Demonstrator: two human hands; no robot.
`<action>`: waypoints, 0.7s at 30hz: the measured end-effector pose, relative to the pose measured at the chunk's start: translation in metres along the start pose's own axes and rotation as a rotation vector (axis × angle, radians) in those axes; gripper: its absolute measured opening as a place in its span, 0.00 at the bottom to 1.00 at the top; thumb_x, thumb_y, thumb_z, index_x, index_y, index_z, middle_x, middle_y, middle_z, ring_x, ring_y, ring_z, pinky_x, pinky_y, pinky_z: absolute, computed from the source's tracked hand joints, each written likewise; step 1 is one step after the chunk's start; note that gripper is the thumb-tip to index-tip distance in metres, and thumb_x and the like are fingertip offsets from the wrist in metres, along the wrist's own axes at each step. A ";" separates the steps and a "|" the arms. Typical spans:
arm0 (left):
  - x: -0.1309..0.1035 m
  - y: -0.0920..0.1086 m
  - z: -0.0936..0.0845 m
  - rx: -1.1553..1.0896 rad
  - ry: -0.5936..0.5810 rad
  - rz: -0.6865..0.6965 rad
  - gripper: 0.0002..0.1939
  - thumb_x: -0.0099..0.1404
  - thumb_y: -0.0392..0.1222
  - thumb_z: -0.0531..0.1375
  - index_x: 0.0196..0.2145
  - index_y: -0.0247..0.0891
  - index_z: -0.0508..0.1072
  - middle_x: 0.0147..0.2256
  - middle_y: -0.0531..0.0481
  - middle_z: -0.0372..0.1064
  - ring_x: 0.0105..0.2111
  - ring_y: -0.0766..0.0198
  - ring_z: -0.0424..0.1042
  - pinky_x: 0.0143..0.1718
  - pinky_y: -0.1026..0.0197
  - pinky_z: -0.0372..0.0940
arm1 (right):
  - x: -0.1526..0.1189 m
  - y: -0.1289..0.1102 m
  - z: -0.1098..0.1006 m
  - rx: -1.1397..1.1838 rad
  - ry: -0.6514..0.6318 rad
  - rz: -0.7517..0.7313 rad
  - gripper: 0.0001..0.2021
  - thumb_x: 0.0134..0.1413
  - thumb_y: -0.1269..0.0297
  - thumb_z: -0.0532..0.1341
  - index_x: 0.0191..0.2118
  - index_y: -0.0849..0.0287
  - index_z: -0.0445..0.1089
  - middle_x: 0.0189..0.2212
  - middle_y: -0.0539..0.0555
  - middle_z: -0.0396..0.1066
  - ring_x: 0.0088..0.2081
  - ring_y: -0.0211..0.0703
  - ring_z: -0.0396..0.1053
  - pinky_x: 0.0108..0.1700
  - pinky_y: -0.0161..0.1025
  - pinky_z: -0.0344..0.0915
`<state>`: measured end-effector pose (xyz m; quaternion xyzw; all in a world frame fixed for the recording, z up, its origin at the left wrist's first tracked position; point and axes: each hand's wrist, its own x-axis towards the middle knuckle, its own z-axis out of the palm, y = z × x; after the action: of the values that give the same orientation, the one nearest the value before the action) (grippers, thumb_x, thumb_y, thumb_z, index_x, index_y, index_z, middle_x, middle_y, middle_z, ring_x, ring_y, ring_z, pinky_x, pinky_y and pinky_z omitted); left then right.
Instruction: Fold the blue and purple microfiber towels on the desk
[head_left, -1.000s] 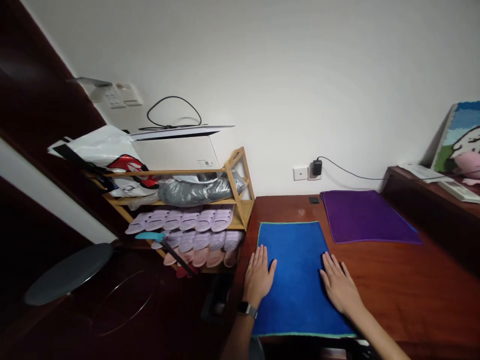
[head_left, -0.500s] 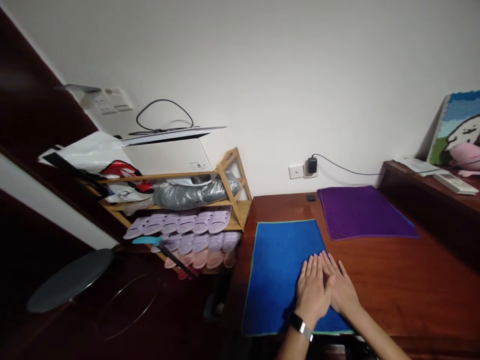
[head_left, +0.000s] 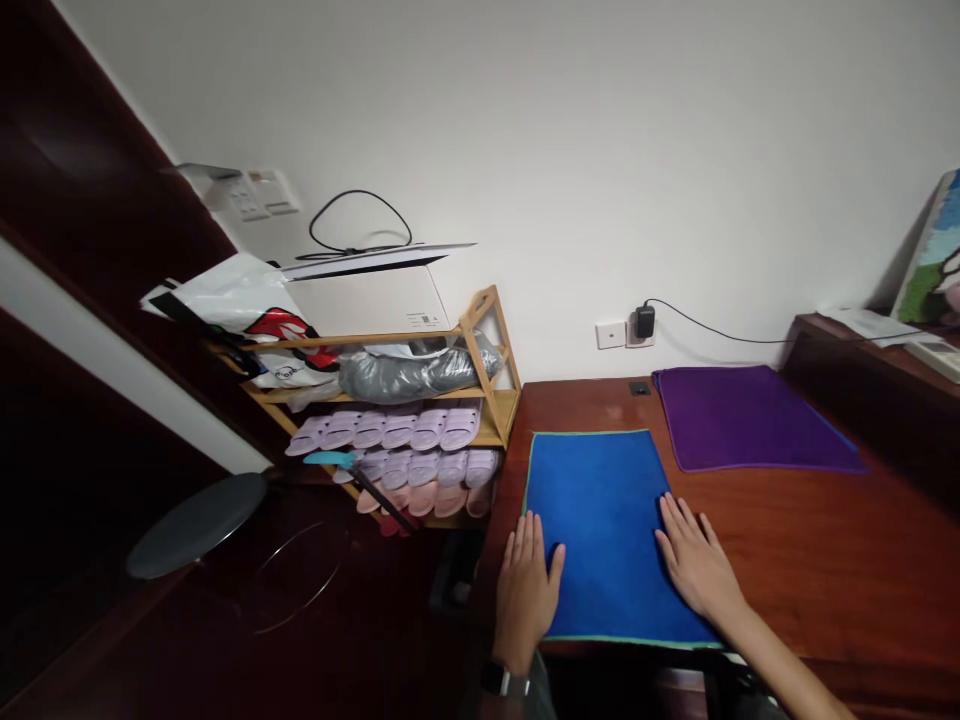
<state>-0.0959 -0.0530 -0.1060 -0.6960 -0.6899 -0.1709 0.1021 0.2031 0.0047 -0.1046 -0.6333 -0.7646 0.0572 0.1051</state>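
A blue cloth (head_left: 600, 530) with a green edge lies flat on the brown wooden table (head_left: 810, 560). On its left edge rests my left hand (head_left: 527, 585), palm down, fingers stretched out and thumb apart, with a watch on the wrist. My right hand (head_left: 699, 560) lies flat across the cloth's right edge, its fingers spread. Neither hand grips anything. Farther back on the table is a purple cloth (head_left: 750, 418), spread flat, with a bit of blue showing along its right edge.
Left of the table stands a wooden rack (head_left: 499, 400) with slippers (head_left: 397, 428), wrapped items and a white box (head_left: 375, 303). A black plug (head_left: 644, 321) sits in the wall, its cord running right to a raised shelf (head_left: 825, 335). A round dark stool (head_left: 196, 525) is at the lower left.
My left hand has moved left, away from my right hand, to the blue cloth's left edge. My right hand remains by the right edge. The view has shifted slightly.
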 end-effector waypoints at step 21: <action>-0.004 0.158 -0.027 -0.294 -0.237 0.290 0.34 0.79 0.53 0.47 0.75 0.37 0.48 0.74 0.47 0.44 0.73 0.54 0.48 0.72 0.46 0.54 | -0.051 0.027 0.028 -0.025 0.101 -0.155 0.32 0.73 0.52 0.41 0.75 0.59 0.51 0.74 0.55 0.49 0.75 0.49 0.47 0.73 0.57 0.49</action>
<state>0.0583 -0.0714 -0.0678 -0.8104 -0.5575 -0.1700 -0.0586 0.2314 -0.0383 -0.1426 -0.5754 -0.8058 0.0071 0.1397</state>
